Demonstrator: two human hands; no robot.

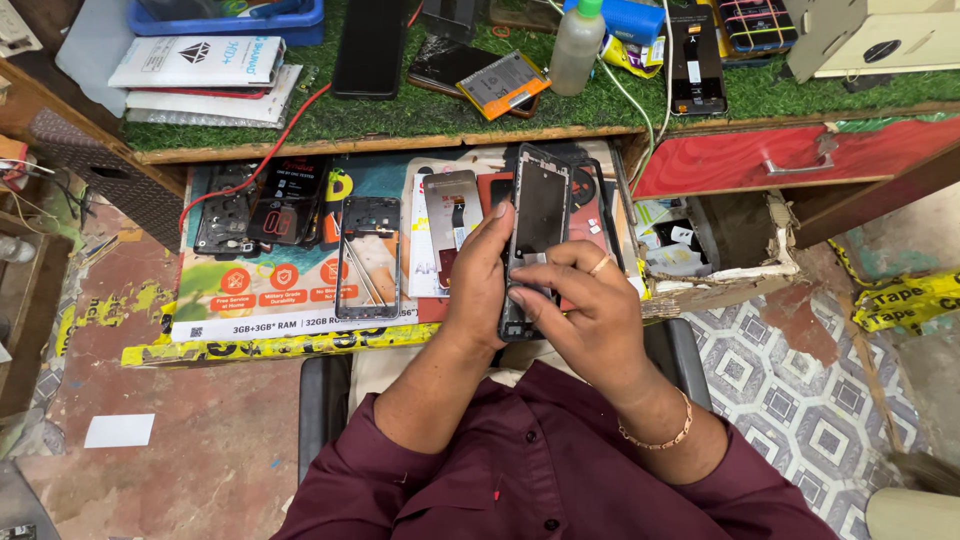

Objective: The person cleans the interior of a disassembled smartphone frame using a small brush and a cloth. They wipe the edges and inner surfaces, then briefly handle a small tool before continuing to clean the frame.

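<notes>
A black phone frame (pixel 537 210), stripped of its screen, stands upright in front of me. My left hand (pixel 478 285) grips its left edge, thumb reaching up along the side. My right hand (pixel 580 310), with a ring and a bracelet, holds the lower part and presses fingers onto the bottom end of the frame. Both hands hover over a low shelf (pixel 300 300) covered with printed posters, where several other phone frames and parts lie, including an empty frame (pixel 368 255) and a silver back panel (pixel 452 215).
Above is a bench topped with green turf (pixel 420 115) holding phones, a battery (pixel 503 85), a plastic bottle (pixel 578 42), boxes and a red wire. A red drawer (pixel 790 160) and an open compartment sit at right. Patterned floor lies at lower right.
</notes>
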